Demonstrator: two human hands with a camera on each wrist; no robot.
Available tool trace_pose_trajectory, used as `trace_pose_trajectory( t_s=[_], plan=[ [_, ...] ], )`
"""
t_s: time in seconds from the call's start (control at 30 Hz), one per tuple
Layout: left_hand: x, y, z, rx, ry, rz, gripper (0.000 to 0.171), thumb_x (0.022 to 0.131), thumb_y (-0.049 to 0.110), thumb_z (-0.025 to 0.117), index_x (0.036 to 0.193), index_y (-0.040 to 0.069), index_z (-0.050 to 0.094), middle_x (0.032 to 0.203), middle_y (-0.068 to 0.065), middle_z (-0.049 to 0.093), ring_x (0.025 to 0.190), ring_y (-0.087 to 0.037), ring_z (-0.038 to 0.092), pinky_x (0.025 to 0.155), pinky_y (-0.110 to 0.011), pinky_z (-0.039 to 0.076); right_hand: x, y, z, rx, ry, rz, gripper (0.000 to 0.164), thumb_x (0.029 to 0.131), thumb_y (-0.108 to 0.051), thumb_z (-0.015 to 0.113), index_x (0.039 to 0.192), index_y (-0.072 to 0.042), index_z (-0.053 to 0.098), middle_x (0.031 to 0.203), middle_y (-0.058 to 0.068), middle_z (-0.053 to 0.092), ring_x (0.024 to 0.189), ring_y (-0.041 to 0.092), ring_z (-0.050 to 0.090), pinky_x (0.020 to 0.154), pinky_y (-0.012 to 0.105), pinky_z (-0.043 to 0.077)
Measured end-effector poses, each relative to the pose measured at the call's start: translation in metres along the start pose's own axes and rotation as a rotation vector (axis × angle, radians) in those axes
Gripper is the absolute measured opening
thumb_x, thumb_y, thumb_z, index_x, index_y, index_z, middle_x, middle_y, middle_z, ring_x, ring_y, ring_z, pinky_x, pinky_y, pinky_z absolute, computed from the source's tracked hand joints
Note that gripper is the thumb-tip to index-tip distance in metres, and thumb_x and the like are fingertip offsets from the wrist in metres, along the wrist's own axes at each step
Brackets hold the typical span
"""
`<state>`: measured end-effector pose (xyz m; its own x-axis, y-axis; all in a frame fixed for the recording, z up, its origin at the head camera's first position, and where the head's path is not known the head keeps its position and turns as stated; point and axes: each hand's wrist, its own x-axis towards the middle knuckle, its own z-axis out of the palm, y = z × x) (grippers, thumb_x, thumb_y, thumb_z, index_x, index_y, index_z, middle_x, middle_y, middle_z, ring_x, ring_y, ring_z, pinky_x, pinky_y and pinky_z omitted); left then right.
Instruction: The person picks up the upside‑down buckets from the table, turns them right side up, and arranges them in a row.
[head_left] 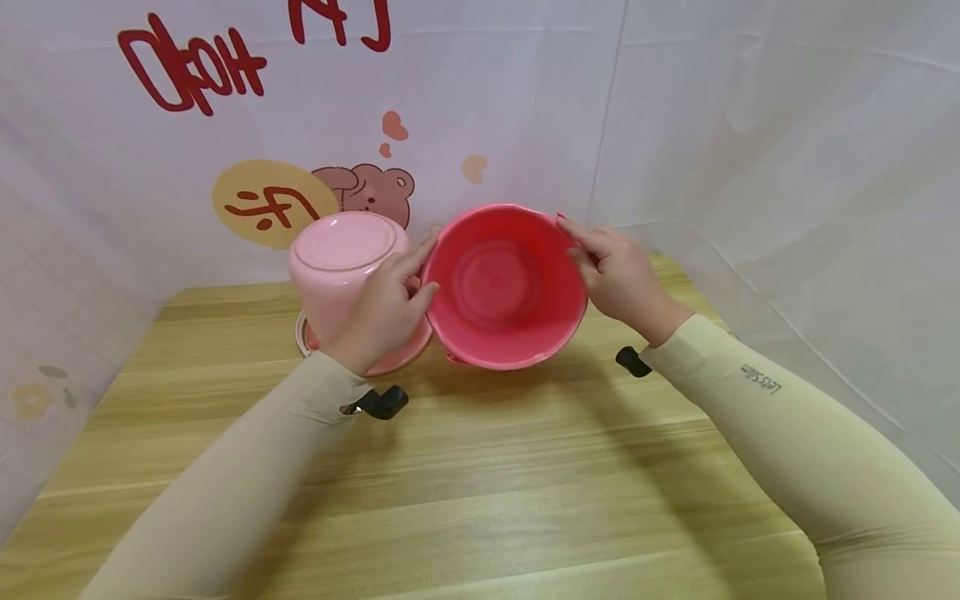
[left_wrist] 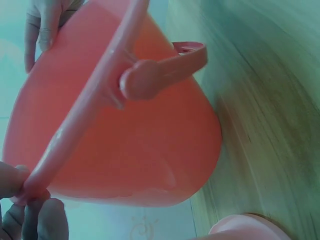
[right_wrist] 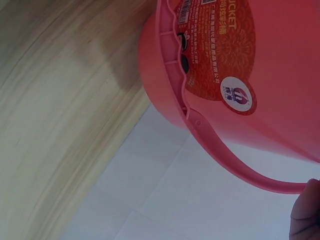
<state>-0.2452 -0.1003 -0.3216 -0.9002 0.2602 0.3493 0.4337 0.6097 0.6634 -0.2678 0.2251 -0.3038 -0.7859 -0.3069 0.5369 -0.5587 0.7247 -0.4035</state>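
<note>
A red plastic bucket (head_left: pixel 498 287) is tilted over the table, its mouth facing the head camera. My left hand (head_left: pixel 386 312) pinches its rim at the left; in the left wrist view the thumb and fingers (left_wrist: pixel 52 220) close on the rim from both sides. At the upper right, my right hand (head_left: pixel 618 275) holds the rim between thumb and fingers. The right wrist view has the bucket's curved handle (right_wrist: pixel 240 170) running to my right thumb, and a red printed label (right_wrist: pixel 215 50) on the bucket's side. Behind my left hand, a pink bucket (head_left: pixel 345 242) stands upside down.
The wooden table (head_left: pixel 525 483) spreads in front of me. A white rim (head_left: pixel 302 335) shows at the base of the pink bucket. A white printed curtain (head_left: pixel 510 100) hangs behind the table, with more curtain along both sides.
</note>
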Motion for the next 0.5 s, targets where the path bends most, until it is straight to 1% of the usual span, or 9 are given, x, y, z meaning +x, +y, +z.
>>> trace_pose_trajectory(
  t_s=[0.1,0.17,0.23,0.27,0.33,0.4,0.5],
  plan=[
    [0.001,0.002,-0.001,-0.001,0.005,-0.021,0.069,0.104,0.014,0.065,0.164,0.031,0.037,0.118,-0.012,0.061,0.088,-0.022,0.063,0.068,-0.027,0.055,-0.001,0.001,-0.001,-0.005,-0.018,-0.001,0.048,0.104,-0.008,0.063,0.152,-0.016,0.058,0.100,0.015,0.072,0.081,0.022,0.052,0.062,0.024,0.042],
    [0.003,0.003,-0.001,-0.006,0.008,-0.036,0.068,0.104,0.014,0.065,0.164,0.030,0.038,0.117,-0.012,0.062,0.087,-0.022,0.062,0.069,-0.027,0.055,-0.002,0.002,-0.001,-0.001,-0.034,-0.021,0.051,0.103,-0.008,0.064,0.153,-0.013,0.055,0.095,0.014,0.071,0.079,0.022,0.052,0.062,0.026,0.043],
    [0.004,0.003,-0.001,-0.014,0.015,-0.035,0.068,0.103,0.013,0.065,0.163,0.031,0.038,0.128,-0.011,0.064,0.087,-0.022,0.061,0.069,-0.028,0.055,-0.005,0.004,0.000,0.005,-0.049,-0.031,0.055,0.102,-0.007,0.066,0.155,-0.011,0.052,0.089,0.012,0.069,0.075,0.021,0.050,0.061,0.025,0.042],
    [0.005,0.002,-0.001,-0.014,0.021,-0.036,0.068,0.103,0.013,0.065,0.163,0.030,0.038,0.130,-0.010,0.064,0.087,-0.022,0.061,0.070,-0.028,0.055,-0.006,0.004,0.000,0.010,-0.055,-0.035,0.056,0.102,-0.007,0.066,0.156,-0.009,0.051,0.085,0.011,0.067,0.072,0.020,0.050,0.061,0.025,0.042],
    [0.006,0.002,-0.001,-0.021,0.027,-0.041,0.068,0.103,0.012,0.065,0.163,0.031,0.039,0.128,-0.009,0.066,0.085,-0.022,0.060,0.069,-0.028,0.056,-0.010,0.005,0.001,0.023,-0.065,-0.026,0.059,0.101,-0.006,0.066,0.157,-0.007,0.049,0.075,0.008,0.058,0.067,0.019,0.049,0.059,0.023,0.042],
    [0.007,0.002,-0.001,-0.033,0.030,-0.052,0.067,0.104,0.012,0.065,0.163,0.030,0.040,0.127,-0.009,0.066,0.084,-0.023,0.060,0.068,-0.027,0.056,-0.013,0.006,0.002,0.033,-0.073,-0.009,0.060,0.102,-0.007,0.066,0.159,-0.007,0.047,0.074,0.008,0.060,0.065,0.017,0.050,0.058,0.021,0.042],
    [0.009,0.004,-0.002,-0.051,0.033,-0.081,0.064,0.104,0.012,0.064,0.162,0.027,0.042,0.112,-0.010,0.065,0.083,-0.023,0.063,0.065,-0.025,0.057,-0.016,0.006,0.003,0.037,-0.080,0.004,0.061,0.102,-0.006,0.065,0.160,-0.007,0.045,0.074,0.009,0.065,0.062,0.017,0.053,0.056,0.019,0.043]
  ],
)
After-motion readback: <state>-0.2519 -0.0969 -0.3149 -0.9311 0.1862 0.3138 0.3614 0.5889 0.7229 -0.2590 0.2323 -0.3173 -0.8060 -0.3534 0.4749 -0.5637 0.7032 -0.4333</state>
